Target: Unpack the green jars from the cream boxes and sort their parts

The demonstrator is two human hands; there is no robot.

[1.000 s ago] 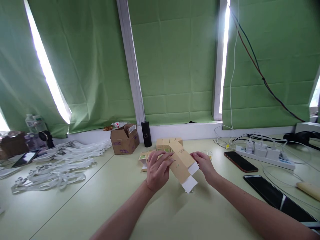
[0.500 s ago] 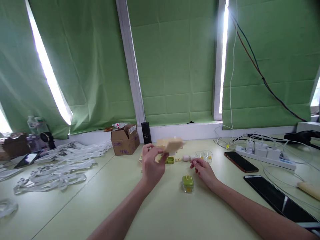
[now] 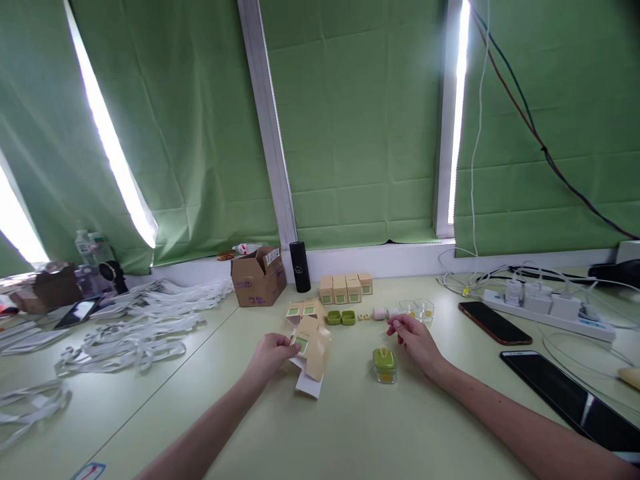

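Note:
Between thumb and fingers, my left hand (image 3: 273, 355) pinches the left edge of an unfolded tan carton (image 3: 316, 347) with a green window and white inner flaps. My right hand (image 3: 411, 339) rests near the white cylinders (image 3: 380, 313), fingers curled together; what they hold, if anything, is too small to tell. Left of that hand stands a clear jar with a green lid (image 3: 384, 365). Behind lie two green lids (image 3: 341, 317), small beige pieces (image 3: 363, 317) and clear jars (image 3: 424, 309). More flat cartons (image 3: 305, 309) lie behind the held one.
Several folded tan boxes (image 3: 340, 290) stand at the back beside a black cylinder (image 3: 300, 267) and a cardboard box (image 3: 259, 277). White straps (image 3: 145, 327) cover the left. Phones (image 3: 495, 323) and a power strip (image 3: 550, 317) lie right.
My left hand has moved down and left with the carton, which now hangs open lower over the table. The boxes behind have come into view. The camera view has shifted slightly left.

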